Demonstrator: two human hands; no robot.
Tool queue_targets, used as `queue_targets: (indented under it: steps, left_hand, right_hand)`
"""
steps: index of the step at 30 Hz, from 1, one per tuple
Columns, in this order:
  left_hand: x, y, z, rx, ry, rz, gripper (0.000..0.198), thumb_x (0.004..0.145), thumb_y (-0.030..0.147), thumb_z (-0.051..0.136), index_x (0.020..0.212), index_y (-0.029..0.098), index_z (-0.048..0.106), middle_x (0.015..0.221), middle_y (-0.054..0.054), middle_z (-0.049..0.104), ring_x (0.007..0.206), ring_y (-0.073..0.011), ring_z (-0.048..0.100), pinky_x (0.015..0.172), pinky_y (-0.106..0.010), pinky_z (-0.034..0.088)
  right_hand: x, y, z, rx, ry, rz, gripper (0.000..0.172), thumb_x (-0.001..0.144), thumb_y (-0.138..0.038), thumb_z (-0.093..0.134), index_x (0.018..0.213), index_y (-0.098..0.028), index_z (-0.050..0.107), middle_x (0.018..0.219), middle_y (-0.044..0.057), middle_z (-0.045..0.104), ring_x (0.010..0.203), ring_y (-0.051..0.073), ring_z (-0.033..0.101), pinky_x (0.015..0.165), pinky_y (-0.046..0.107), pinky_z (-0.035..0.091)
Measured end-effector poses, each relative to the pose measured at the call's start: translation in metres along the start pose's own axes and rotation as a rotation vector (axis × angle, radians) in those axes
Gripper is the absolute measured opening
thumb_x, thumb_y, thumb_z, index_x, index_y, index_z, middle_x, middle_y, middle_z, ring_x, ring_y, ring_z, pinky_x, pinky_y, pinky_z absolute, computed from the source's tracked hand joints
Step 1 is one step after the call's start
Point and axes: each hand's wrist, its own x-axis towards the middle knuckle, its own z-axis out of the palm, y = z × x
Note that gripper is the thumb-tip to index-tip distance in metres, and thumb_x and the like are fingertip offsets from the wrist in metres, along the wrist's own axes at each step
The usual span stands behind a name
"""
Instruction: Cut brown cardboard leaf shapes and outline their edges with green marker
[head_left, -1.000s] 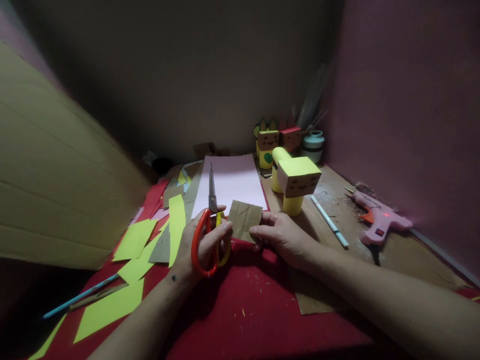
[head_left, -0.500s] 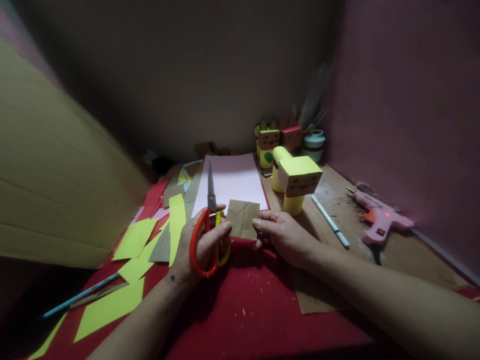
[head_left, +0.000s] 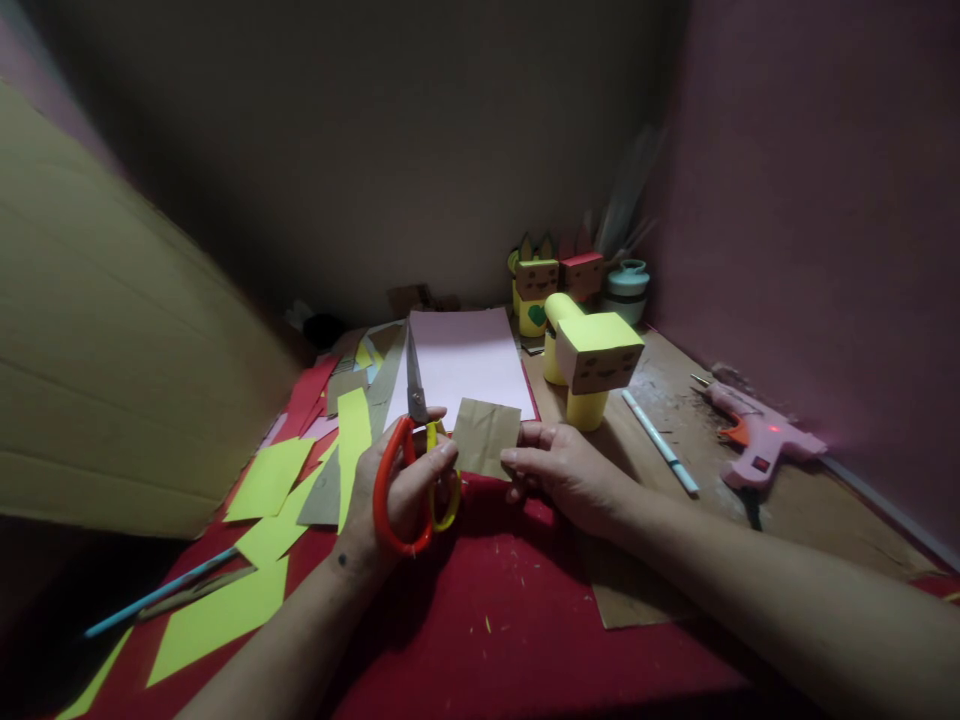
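Scissors (head_left: 413,400) with one red-orange and one yellow handle loop rest in my left hand (head_left: 401,485), blades pointing up and away. That hand's thumb lies beside the left edge of a small brown cardboard piece (head_left: 486,438), which has a crease down it. My right hand (head_left: 562,470) pinches the lower right corner of the cardboard between thumb and fingers. Behind the cardboard lies a pale pink sheet (head_left: 469,355). Just past my right hand stands a yellow paper figure (head_left: 600,350) with a boxy head and a drawn face.
Yellow paper pieces (head_left: 270,480) and red scraps (head_left: 309,390) lie at left, near a blue stick (head_left: 161,592). At right are a white-blue pen (head_left: 660,443) and a pink glue gun (head_left: 769,430) with its light on. More figures (head_left: 536,290) and a teal jar (head_left: 626,290) stand behind.
The scissors have tilted and shifted slightly left with my left hand. My right thumb has slid a little lower along the cardboard's edge. Everything else stays put.
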Motion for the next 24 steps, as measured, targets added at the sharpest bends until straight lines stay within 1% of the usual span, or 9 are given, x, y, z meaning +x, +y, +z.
queue_targets:
  steps: [4,9,14,17,19,22,24]
  left_hand:
    - [0.000,0.002,0.001,0.028,-0.012,0.014,0.046,0.072,0.035,0.074,0.112,0.020,0.055,0.073,0.002,0.061,0.056,-0.0117,0.058,0.050,-0.023,0.047]
    - [0.002,-0.001,-0.001,0.075,-0.020,0.029,0.050,0.072,0.038,0.074,0.114,0.019,0.055,0.073,0.002,0.060,0.057,-0.0124,0.058,0.051,-0.024,0.047]
    - [0.003,-0.005,-0.001,0.162,0.027,0.036,0.043,0.076,0.042,0.069,0.111,0.020,0.058,0.082,-0.001,0.065,0.065,-0.0133,0.060,0.060,-0.025,0.048]
    - [0.005,-0.004,-0.002,0.203,0.030,0.002,0.041,0.078,0.041,0.067,0.111,0.020,0.057,0.073,0.000,0.065,0.062,-0.0145,0.060,0.057,-0.025,0.048]
    - [0.005,-0.001,-0.004,0.200,0.049,-0.018,0.045,0.077,0.040,0.067,0.114,0.019,0.054,0.071,-0.001,0.065,0.065,-0.0160,0.062,0.057,-0.025,0.049]
    - [-0.007,0.008,-0.013,0.172,0.083,-0.054,0.047,0.071,0.040,0.068,0.110,0.020,0.053,0.079,-0.002,0.065,0.065,-0.0159,0.063,0.055,-0.024,0.050]
    - [-0.024,0.013,-0.024,0.177,0.050,-0.123,0.036,0.068,0.041,0.072,0.094,0.019,0.060,0.073,-0.003,0.065,0.054,-0.0163,0.061,0.046,-0.025,0.048]
  right_hand:
    - [-0.002,-0.001,0.001,-0.014,0.002,0.015,0.009,0.069,-0.020,0.069,0.075,-0.016,0.064,0.064,-0.001,0.056,0.049,0.010,0.049,0.055,0.030,0.040]
    - [-0.002,-0.002,0.002,-0.026,0.006,0.023,0.014,0.067,-0.020,0.069,0.080,-0.016,0.068,0.062,-0.001,0.055,0.049,0.011,0.049,0.054,0.031,0.040]
    - [-0.002,-0.005,0.003,-0.057,0.049,0.014,0.012,0.067,-0.020,0.068,0.078,-0.015,0.067,0.065,0.001,0.061,0.049,0.010,0.050,0.052,0.028,0.038]
    - [-0.001,-0.009,0.005,-0.071,0.093,-0.006,0.013,0.065,-0.020,0.069,0.077,-0.014,0.065,0.065,0.002,0.062,0.048,0.009,0.048,0.050,0.026,0.036]
    - [-0.001,-0.013,0.007,-0.073,0.121,-0.023,0.011,0.066,-0.021,0.068,0.074,-0.015,0.063,0.062,0.001,0.060,0.048,0.009,0.048,0.050,0.027,0.038]
    - [-0.004,-0.023,0.009,-0.082,0.157,-0.055,0.009,0.068,-0.021,0.067,0.071,-0.016,0.060,0.059,-0.001,0.057,0.051,0.010,0.051,0.052,0.028,0.040]
    - [-0.008,-0.030,0.010,-0.094,0.169,-0.076,0.007,0.067,-0.020,0.067,0.070,-0.016,0.061,0.061,0.000,0.058,0.052,0.011,0.053,0.054,0.028,0.041]
